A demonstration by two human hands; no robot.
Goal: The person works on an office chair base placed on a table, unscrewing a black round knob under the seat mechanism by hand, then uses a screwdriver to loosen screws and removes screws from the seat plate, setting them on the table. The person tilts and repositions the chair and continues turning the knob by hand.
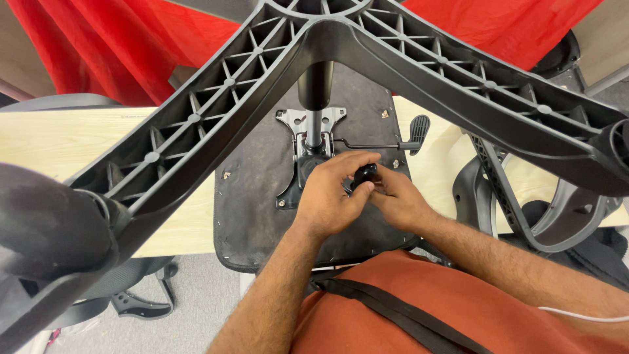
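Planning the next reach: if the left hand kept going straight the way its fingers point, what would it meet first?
The left hand points up and right, so it would likely first meet the black knob at its fingers, then the metal seat plate. Depth is uncertain.

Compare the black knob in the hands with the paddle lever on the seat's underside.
The black knob is rounded and gripped between the left hand and right hand; the paddle lever is flat, ribbed and untouched. The knob sits close by the metal plate; the lever's paddle sticks out at the seat's edge on a thin rod. Both are black.
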